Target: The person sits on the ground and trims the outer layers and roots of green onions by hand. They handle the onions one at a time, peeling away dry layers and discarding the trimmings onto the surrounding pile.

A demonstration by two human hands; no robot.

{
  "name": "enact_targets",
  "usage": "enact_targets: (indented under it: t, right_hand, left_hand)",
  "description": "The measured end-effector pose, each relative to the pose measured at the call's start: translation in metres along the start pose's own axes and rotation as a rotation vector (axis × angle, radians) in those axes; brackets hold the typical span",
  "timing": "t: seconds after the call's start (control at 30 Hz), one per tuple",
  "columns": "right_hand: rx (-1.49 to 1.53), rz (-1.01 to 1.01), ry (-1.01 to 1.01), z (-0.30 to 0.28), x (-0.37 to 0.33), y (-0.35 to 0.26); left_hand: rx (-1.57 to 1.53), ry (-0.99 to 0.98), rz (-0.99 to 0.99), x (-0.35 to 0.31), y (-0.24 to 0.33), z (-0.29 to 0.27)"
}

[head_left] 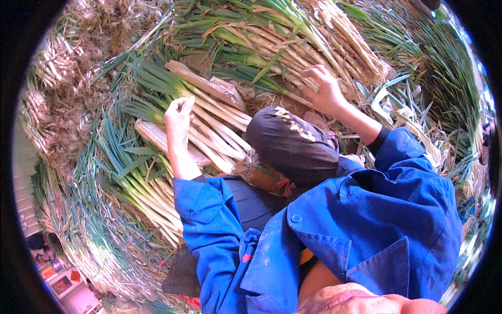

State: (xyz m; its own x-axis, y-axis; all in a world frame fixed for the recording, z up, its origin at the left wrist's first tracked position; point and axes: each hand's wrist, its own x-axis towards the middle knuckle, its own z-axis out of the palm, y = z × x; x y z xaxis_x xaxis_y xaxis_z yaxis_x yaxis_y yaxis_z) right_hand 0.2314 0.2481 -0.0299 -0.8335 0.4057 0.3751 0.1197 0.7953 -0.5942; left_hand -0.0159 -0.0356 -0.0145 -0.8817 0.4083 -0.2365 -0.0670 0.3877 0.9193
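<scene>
Left hand (179,119) rests with fingers pinched together on the cleaned scallion bundle (209,128), which lies on a brown paper strip (209,86) left of the raised knee (290,144). Right hand (324,89) is clamped on a stalk in the unpeeled scallion pile (293,47), far right. More scallions (151,201) near left. No containers in view.

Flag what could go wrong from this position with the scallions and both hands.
The left hand pinches only a thin bit above the cleaned white stalks; it may tear off or slip free. The right hand reaches far into the uncleaned pile, so tugging one stalk could drag neighbours loose. Peelings already cling to the dark trouser knee and could drop onto the cleaned stalks beside it.
</scene>
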Motion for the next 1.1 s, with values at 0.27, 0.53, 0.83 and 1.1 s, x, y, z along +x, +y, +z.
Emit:
enact_targets:
  t: [0.27, 0.53, 0.83, 1.1]
  right_hand:
    - [-0.457, 0.150, 0.133, -0.024, 0.027, 0.166]
    - [-0.612, 0.414, -0.133, 0.036, 0.064, 0.193]
    - [-0.016, 0.430, -0.011, -0.037, 0.020, 0.049]
    - [0.106, 0.075, -0.067, -0.005, -0.065, -0.037]
  left_hand:
    - [0.031, 0.041, -0.040, -0.005, -0.004, -0.003]
    - [0.142, -0.035, -0.065, 0.002, 0.005, 0.027]
    - [-0.070, -0.009, 0.186, 0.000, 0.031, 0.077]
    - [-0.700, -0.204, 0.207, -0.027, 0.057, 0.140]
